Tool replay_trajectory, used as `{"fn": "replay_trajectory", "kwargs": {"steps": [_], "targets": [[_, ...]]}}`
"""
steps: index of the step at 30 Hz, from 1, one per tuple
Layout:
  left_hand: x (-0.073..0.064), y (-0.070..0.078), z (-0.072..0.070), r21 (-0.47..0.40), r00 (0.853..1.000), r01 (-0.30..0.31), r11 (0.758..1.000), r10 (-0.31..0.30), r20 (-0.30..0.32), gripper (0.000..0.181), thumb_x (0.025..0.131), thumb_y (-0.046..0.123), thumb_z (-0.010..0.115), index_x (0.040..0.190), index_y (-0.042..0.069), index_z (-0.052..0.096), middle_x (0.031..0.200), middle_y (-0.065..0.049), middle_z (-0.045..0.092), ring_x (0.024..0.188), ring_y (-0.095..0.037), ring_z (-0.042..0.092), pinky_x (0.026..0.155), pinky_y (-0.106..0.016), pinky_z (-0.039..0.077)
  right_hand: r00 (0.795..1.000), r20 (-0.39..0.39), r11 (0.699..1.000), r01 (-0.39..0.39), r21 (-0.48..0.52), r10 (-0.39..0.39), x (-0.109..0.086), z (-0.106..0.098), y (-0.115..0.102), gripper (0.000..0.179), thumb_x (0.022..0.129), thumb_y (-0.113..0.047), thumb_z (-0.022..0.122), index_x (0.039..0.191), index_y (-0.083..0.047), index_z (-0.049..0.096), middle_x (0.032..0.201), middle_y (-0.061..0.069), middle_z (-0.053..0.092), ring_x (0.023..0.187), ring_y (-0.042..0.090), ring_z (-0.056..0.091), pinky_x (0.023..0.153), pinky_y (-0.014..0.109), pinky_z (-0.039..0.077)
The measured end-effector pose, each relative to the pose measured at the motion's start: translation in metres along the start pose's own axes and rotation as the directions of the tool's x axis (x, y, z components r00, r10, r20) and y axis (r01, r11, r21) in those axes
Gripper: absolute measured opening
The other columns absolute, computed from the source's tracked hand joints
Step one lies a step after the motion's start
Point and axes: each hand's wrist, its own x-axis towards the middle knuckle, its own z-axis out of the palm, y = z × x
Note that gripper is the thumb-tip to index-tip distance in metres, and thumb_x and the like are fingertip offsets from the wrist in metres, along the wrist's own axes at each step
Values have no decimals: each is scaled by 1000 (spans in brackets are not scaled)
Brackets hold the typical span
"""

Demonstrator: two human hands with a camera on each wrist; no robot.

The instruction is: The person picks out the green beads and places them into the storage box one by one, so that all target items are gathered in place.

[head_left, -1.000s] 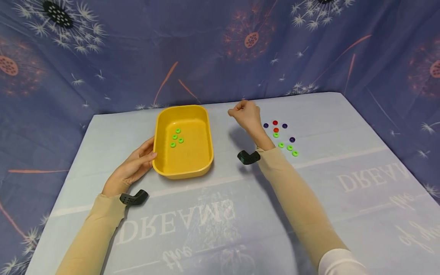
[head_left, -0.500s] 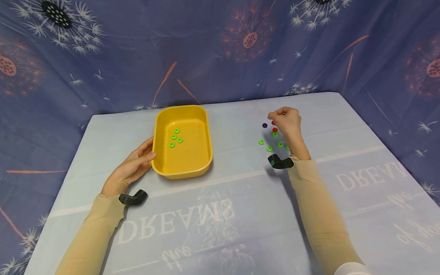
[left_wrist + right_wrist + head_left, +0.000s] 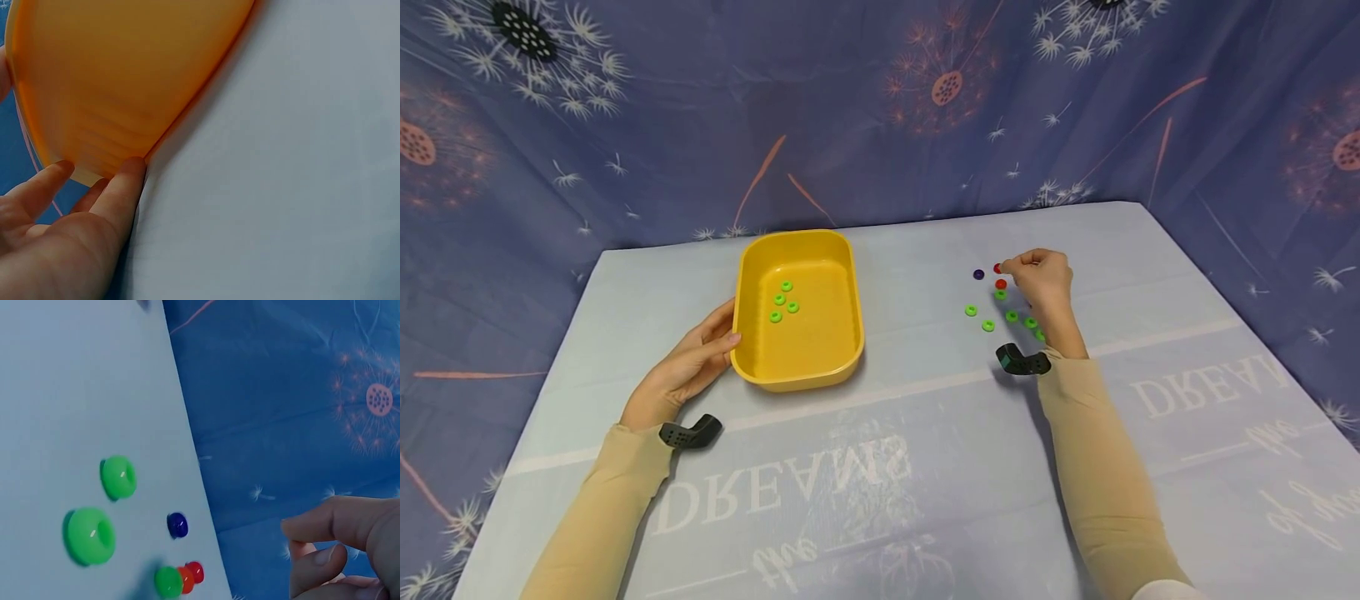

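Observation:
In the head view my left hand point(image 3: 688, 362) holds the left side of a yellow plastic tray point(image 3: 797, 382), thumb at the rim. Its fingertips meet the tray wall point(image 3: 112, 81) in the left wrist view. Several green rings point(image 3: 786, 286) lie inside the tray. My right hand point(image 3: 1043, 282) has its fingers curled, right beside a red ring point(image 3: 997, 268). Whether a ring sits between the fingertips cannot be made out. Close by lie a second red ring point(image 3: 1001, 284), a dark blue ring point(image 3: 978, 274) and several green rings point(image 3: 988, 326).
A pale printed cloth point(image 3: 850, 500) covers the table. Behind it hangs a blue dandelion-patterned curtain point(image 3: 865, 100). Each wrist wears a black device, one point(image 3: 692, 432) on the left and another point(image 3: 1022, 361) on the right.
My right hand has travelled from near the tray's right side rightward over the loose rings, then slightly lower. It now hides two dark blue rings seen earlier. The left hand and tray stay put.

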Motion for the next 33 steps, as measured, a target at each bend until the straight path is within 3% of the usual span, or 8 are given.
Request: {"fn": "replay_trajectory", "kwargs": {"steps": [5, 14, 22, 29, 33], "targets": [[0, 0, 0, 6, 1000, 5, 1000, -5, -4, 77, 102, -1, 47, 159, 7, -3, 164, -19, -9, 135, -14, 40, 107, -24, 44, 1000, -6, 1000, -19, -16, 19, 1, -2, 6, 18, 86, -22, 68, 91, -5, 65, 81, -2, 53, 65, 15, 41, 52, 27, 34], [1, 0, 1, 52, 1000, -13, 999, 14, -8, 75, 102, -1, 46, 158, 5, -3, 162, -23, -7, 131, -12, 43, 105, -22, 45, 999, -27, 1000, -18, -8, 17, 5, -2, 9, 17, 86, -21, 69, 89, -5, 66, 71, -7, 53, 67, 16, 43, 55, 28, 36], [0, 0, 1, 47, 1000, -9, 999, 9, -1, 75, 102, 0, 46, 159, 6, -3, 163, -21, -9, 133, -11, 42, 106, -22, 44, 999, -4, 999, -34, -12, 34, 6, 1, 14, 27, 87, -27, 74, 94, -2, 69, 102, 5, 57, 81, 18, 42, 59, 30, 34], [1, 0, 2, 66, 1000, -21, 998, 21, -12, 75, 102, -1, 47, 158, 4, -1, 163, -23, -8, 131, -10, 43, 105, -21, 45, 999, -25, 999, -29, -36, 28, 6, 1, 16, 29, 86, -26, 76, 95, 1, 71, 108, 11, 63, 85, 18, 42, 64, 31, 34], [1, -1, 2, 78, 1000, -23, 997, 24, -12, 74, 102, -1, 46, 158, 4, -1, 163, -24, -7, 131, -11, 42, 105, -21, 45, 999, -18, 998, -30, -53, 29, 6, 1, 20, 33, 86, -29, 76, 99, 2, 72, 122, 15, 64, 97, 20, 46, 72, 32, 38]]}}
